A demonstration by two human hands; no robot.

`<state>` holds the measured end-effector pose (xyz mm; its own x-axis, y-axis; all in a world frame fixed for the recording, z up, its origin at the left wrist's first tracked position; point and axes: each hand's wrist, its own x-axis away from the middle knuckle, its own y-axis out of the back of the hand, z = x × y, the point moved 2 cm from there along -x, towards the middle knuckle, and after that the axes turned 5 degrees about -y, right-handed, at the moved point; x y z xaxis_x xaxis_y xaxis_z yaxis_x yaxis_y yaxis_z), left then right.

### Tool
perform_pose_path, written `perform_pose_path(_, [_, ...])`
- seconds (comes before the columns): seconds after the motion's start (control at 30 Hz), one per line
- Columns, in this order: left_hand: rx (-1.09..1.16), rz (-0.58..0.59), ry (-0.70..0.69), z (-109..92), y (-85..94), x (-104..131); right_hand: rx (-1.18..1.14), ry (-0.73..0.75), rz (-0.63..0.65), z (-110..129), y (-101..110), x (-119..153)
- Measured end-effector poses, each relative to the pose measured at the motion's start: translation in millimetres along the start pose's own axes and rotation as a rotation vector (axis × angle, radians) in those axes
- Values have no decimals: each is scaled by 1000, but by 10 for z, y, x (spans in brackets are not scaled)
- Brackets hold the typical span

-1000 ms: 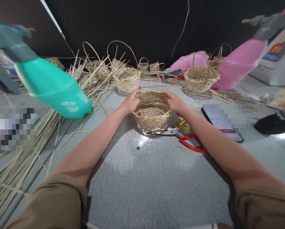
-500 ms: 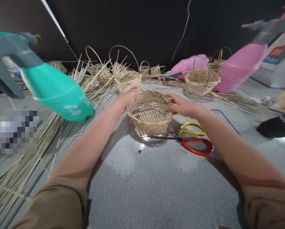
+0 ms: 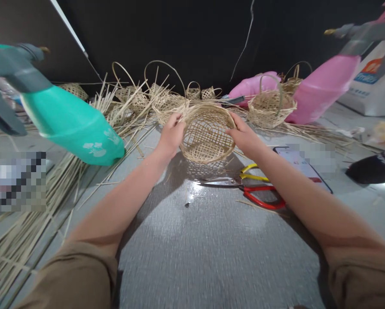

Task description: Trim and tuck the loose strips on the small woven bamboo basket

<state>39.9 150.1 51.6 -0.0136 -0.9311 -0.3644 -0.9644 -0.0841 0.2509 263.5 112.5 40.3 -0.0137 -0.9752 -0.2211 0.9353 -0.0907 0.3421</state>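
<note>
A round woven basket (image 3: 208,152) of pale strips, without a handle, is held up between my two hands, its opening tilted toward me. My left hand (image 3: 172,135) grips the rim on the left, thumb over the edge. On the opposite side, my right hand (image 3: 245,134) closes on the rim with the thumb inside. The fingers behind the wall are partly hidden. Below the basket, scissors (image 3: 226,183) with one yellow and one red handle lie on the grey surface (image 3: 212,244), partly under my right forearm.
A teal spray bottle (image 3: 79,124) leans at left beside long loose strips (image 3: 50,193). Several handled baskets (image 3: 266,109) stand along the back. At right are a pink spray bottle (image 3: 328,90), a phone (image 3: 304,165) beside my forearm and a dark object (image 3: 374,168).
The basket has risen and tipped its opening further toward me. Both hands have tightened around its rim, thumbs now over it. More of the scissor blades and phone shows.
</note>
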Motion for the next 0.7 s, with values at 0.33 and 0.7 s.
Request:
perform_pose_path(0.33, [-233,231,24,-42,24,34,86,-139,111,-149,-31,-11])
perform_pose_path(0.7, [-355,306,-12,228,73,18,-3,-175,71,-343,-95,-68])
